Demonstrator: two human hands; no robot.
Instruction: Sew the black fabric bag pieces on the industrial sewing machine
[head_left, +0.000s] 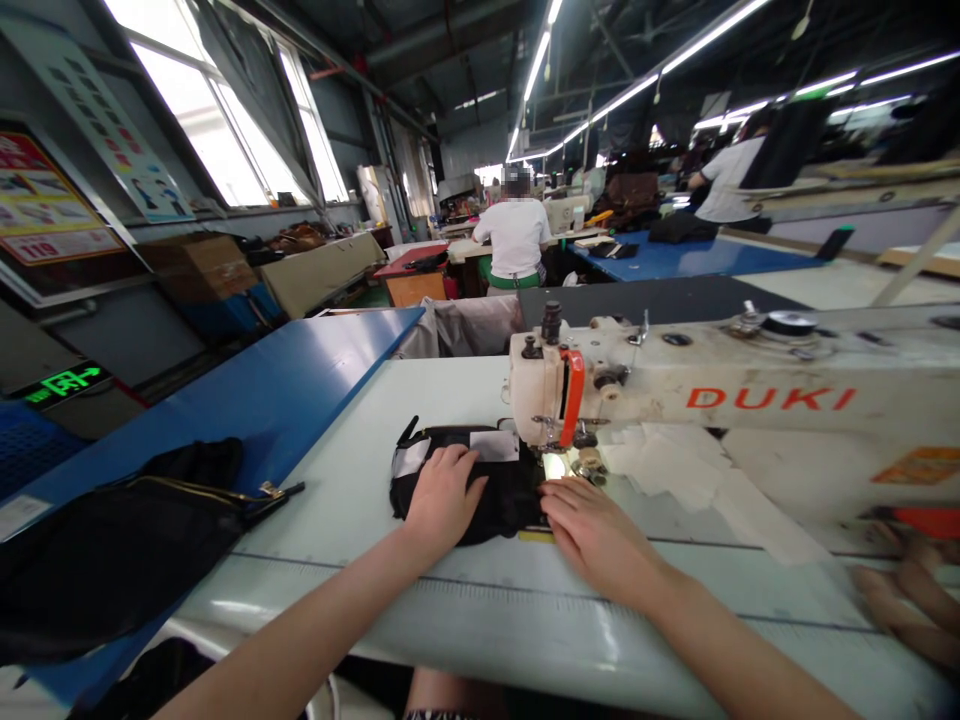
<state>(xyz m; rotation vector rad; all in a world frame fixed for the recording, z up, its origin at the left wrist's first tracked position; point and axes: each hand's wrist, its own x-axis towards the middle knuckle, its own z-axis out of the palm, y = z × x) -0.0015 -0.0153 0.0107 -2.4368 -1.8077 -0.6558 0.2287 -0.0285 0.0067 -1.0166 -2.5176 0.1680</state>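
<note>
A black fabric pouch with pale rectangular patches lies on the sewing machine's light table. My left hand rests palm down on it, fingers stretched and thumb apart. At the pouch's right edge, just in front of the presser foot and needle area, my right hand has its fingers together on the fabric; its thumb is partly hidden. The white sewing machine, with an orange guard on its head, stands beyond my right hand. Its lamp lights the spot by the fingertips. The needle itself cannot be made out.
Pale paper or fabric scraps lie under the machine arm. A black zippered bag lies at the left, over a blue table. A ruler strip runs along the front edge. A person in white sits ahead.
</note>
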